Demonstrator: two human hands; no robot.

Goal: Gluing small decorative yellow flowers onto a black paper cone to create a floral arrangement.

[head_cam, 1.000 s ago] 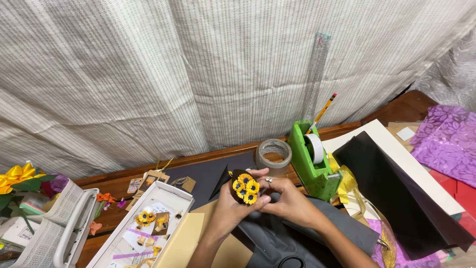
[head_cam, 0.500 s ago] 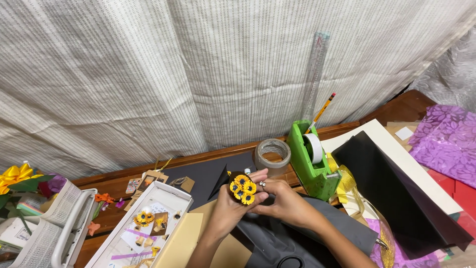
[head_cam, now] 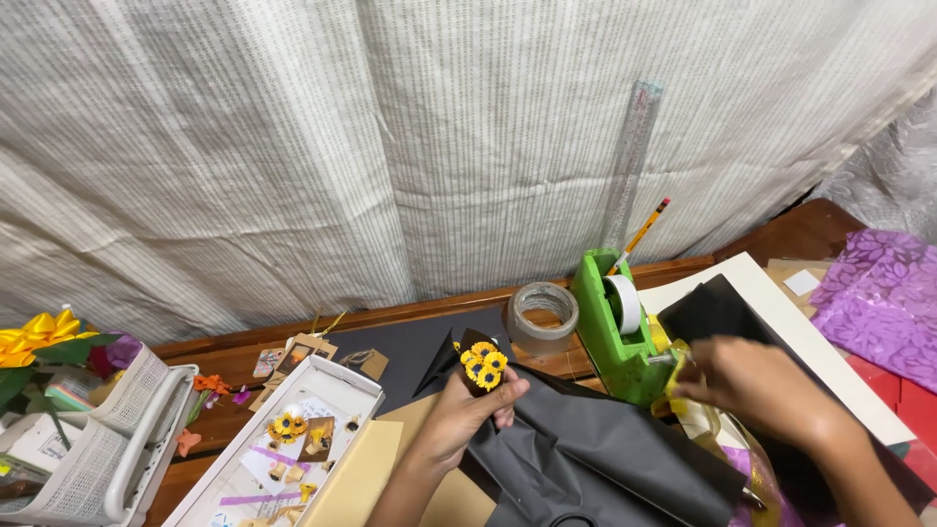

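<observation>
My left hand (head_cam: 467, 415) grips a small bunch of yellow paper sunflowers (head_cam: 482, 362) wrapped in dark paper, held upright above a crumpled black paper sheet (head_cam: 605, 451). Off to the right, my right hand (head_cam: 756, 383) is beside the front end of the green tape dispenser (head_cam: 613, 329), fingertips pinched near its cutter; what they hold is blurred. A roll of clear packing tape (head_cam: 543, 316) lies just left of the dispenser.
A white tray (head_cam: 356, 383) of small paper flowers and tags sits at left, a white basket (head_cam: 93, 444) with yellow blooms beyond it. A ruler (head_cam: 631, 161) and pencil (head_cam: 642, 234) lean on the curtain. Cream board (head_cam: 781, 327) and purple patterned paper (head_cam: 883, 298) lie right.
My right hand left the sunflower bunch and moved right to the tape dispenser. My left hand now holds the bunch alone.
</observation>
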